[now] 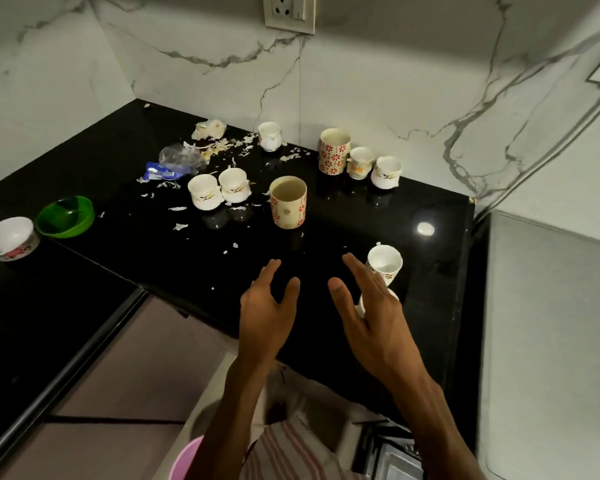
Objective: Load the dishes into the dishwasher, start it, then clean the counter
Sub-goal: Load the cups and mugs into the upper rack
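Note:
Both my hands hover over the black counter [343, 341] near its front edge, fingers straight and holding nothing. My left hand [265, 313] is beside my right hand [371, 313]. A white cup [384, 263] stands just beyond my right hand's fingers, and another white cup [361, 306] is partly hidden under that hand. A tall flowered mug [288, 202] stands mid-counter, with two white cups [219, 192] to its left. A second flowered mug [334, 151], two small cups [374, 168] and one more cup [269, 136] stand near the wall.
A green bowl [65, 216] and a white bowl [7, 239] sit at the left. Torn paper scraps, a plastic wrapper [177, 161] and a blue packet [161, 173] litter the counter's back. A grey appliance [551, 341] stands at the right. A pink bucket [184, 459] is below.

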{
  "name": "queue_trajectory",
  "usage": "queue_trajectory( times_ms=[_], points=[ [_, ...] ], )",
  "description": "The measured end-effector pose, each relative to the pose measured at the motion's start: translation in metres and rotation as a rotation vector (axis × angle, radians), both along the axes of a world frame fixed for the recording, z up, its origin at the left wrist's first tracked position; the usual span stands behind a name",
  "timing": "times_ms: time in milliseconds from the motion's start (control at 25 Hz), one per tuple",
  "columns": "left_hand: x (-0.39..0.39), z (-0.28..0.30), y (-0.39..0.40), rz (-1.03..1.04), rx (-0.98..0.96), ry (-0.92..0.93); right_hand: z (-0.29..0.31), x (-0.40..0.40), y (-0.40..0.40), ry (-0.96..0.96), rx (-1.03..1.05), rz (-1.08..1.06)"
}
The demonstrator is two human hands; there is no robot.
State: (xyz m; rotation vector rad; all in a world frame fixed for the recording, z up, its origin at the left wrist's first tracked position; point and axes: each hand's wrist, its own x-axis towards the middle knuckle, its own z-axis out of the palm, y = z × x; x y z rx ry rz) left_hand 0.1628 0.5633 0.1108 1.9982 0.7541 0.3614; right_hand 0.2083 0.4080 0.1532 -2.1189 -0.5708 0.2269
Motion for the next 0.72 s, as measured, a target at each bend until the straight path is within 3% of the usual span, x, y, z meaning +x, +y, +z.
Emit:
queue_trajectory(
  times_ms=[320, 720],
  points=[
    [0.112, -0.025, 0.063, 0.017, -0.105, 0.063, 0.004, 0.057, 0.041, 0.035, -0.060, -0.060],
    [0.174, -0.075, 0.102, 0.009, -0.165, -0.105, -0.011, 0.102, 0.096, 0.117, -0.142, -0.151]
  ],
)
